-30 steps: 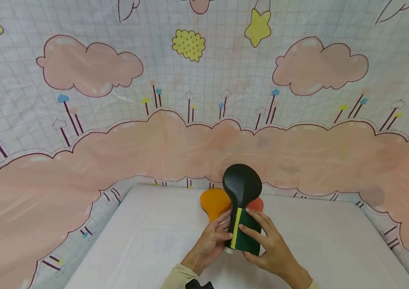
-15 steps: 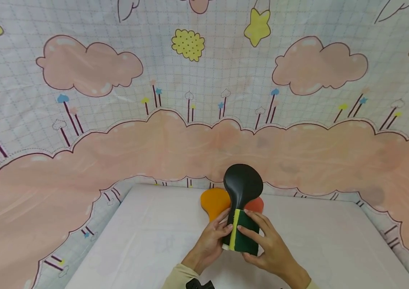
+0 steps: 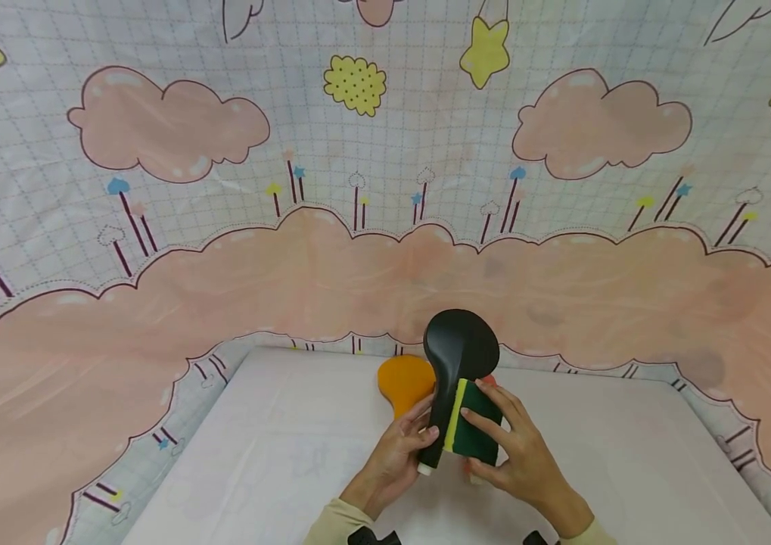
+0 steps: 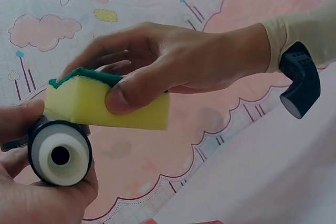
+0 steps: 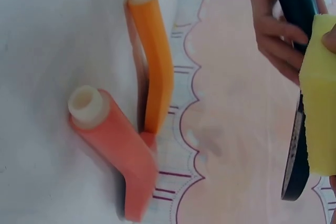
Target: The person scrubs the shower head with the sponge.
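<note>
Two grips mid-table, left hand (image 3: pixel 395 454) clamped around black spatula (image 3: pixel 456 363), right hand (image 3: pixel 521 462) pinching sponge (image 3: pixel 477 424) against it.

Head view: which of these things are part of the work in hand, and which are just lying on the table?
In hand:
- black spoon, gripped at its handle by the left hand
- sponge, yellow with a green face, held against the handle by the right hand

Lying about:
- orange spoon on the table
- red spoon beside it, mostly hidden in the head view

Black spatula (image 3: pixel 458 359) upright in my left hand (image 3: pixel 395 454), green-yellow sponge (image 3: pixel 475 421) pressed flat on its handle by my right hand (image 3: pixel 524 462)
</note>
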`<control>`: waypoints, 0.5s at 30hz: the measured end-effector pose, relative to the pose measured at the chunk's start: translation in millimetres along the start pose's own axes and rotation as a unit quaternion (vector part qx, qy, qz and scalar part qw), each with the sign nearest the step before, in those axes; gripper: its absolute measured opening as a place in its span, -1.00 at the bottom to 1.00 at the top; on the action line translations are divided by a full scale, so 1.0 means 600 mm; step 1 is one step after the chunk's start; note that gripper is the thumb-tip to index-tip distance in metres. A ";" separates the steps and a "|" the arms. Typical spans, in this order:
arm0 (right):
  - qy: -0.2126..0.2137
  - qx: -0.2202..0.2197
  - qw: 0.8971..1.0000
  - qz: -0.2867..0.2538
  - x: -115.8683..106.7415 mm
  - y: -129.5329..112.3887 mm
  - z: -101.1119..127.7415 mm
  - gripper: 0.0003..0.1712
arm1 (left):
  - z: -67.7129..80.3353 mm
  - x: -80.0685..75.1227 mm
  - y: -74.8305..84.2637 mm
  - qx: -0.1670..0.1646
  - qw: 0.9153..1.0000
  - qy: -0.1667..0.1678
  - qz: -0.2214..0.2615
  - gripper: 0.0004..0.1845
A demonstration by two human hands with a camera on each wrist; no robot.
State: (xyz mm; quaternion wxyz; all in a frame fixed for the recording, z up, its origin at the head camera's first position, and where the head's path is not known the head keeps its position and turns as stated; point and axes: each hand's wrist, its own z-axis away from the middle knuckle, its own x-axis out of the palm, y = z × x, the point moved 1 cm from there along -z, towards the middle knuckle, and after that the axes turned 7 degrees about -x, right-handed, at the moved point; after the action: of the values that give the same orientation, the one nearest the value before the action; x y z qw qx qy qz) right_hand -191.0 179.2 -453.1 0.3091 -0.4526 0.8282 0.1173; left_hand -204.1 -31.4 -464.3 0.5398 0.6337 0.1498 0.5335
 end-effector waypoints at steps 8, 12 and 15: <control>0.003 0.010 1.000 0.006 -0.005 0.014 0.000 -0.35 | 0.003 0.002 0.001 -0.005 1.000 -0.017 -0.001 -0.33; 0.011 0.002 1.000 0.009 -0.005 0.018 -0.001 -0.35 | 0.003 0.002 0.002 -0.002 1.000 -0.020 -0.008 -0.32; 0.014 0.001 1.000 0.017 -0.006 0.020 -0.002 -0.35 | 0.003 0.000 0.000 0.003 1.000 -0.017 -0.016 -0.31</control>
State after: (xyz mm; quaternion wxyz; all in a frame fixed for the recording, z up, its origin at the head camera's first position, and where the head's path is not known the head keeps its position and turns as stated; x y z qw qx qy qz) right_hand -199.8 187.8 -451.1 0.2955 -0.4398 0.8402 0.1155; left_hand -202.8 -32.3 -464.3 0.5489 0.6414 0.1521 0.5140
